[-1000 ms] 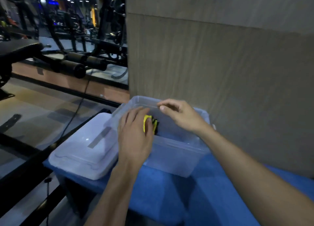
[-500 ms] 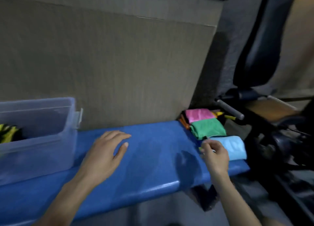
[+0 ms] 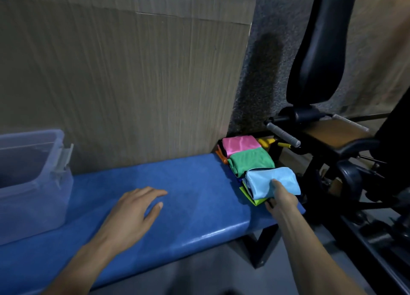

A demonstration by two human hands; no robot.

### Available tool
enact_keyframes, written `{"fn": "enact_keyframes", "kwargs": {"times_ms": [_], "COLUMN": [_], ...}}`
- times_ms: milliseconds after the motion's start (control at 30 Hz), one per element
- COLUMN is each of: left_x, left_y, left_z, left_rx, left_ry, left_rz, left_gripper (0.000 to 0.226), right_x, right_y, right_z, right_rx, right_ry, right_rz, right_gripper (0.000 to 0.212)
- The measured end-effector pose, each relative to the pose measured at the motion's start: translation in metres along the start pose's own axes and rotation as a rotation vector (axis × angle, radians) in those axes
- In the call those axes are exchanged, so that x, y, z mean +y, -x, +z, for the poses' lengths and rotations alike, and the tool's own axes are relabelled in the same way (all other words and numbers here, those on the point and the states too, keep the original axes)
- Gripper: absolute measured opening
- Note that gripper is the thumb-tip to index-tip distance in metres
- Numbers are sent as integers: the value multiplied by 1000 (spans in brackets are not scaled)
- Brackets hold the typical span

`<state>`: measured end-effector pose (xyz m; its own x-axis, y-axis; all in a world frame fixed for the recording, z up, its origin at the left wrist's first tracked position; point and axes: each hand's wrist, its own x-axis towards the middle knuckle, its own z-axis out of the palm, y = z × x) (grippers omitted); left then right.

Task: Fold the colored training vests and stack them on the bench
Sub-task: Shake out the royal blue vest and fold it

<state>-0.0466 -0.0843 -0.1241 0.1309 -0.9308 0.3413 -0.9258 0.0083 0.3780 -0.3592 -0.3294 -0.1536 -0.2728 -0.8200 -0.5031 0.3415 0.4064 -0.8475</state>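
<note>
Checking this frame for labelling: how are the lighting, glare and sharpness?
Head view: dim, bluish light overall; a bright sheen runs along the front edge of the blue bench; wide-angle bending curves the wall panel; the folded vests stay vivid and fairly sharp; the clear bin at left looks soft; the machine at right sinks into shadow.

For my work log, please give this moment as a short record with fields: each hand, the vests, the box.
left hand: flat on the blue bench, fingers straight, holds nothing
right hand: grips the light blue vest
other vests: green vest, pink vest, folded, at the bench's right end
plastic box: on the bench, left end
</note>
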Motion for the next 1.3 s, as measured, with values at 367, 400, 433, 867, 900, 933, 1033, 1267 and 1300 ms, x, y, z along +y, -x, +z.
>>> {"fn": "enact_keyframes", "kwargs": {"times_ms": [367,400,433,867,900,933,1033,1267,1300], "left_x": [-9,-8,-6,-13,-17,-21,-38,-97,-109], "left_y": [14,16,17,51,56,62,76,98,104], "left_z": [-11,-14,-17,-130,-141,-152,-171,-195,-203], "left_rx": [61,88,124,46,68,99,314,763,815], "left_ry": [46,79,128,1311,1332,1338,1187,894,804], "left_rz": [-1,-8,-16,-460,-415,-381,-372,-444,-442], "left_gripper": [39,35,28,67,66,66,40,21,19], "right_x": [6,10,14,27,29,32,46,74,71], "right_y": [64,80,97,299,310,321,358,428,438], "right_z": [3,5,7,126,141,156,202,309,325], "right_rx": [-93,-133,-183,-1270,-1296,-1317,-1385,-1549,-1586], "right_ry": [-55,-60,-55,350,381,414,530,816,866], "right_rz": [-64,-89,-112,-31,-49,-71,-148,-352,-425], "right_gripper": [38,33,28,42,40,40,45,35,32]}}
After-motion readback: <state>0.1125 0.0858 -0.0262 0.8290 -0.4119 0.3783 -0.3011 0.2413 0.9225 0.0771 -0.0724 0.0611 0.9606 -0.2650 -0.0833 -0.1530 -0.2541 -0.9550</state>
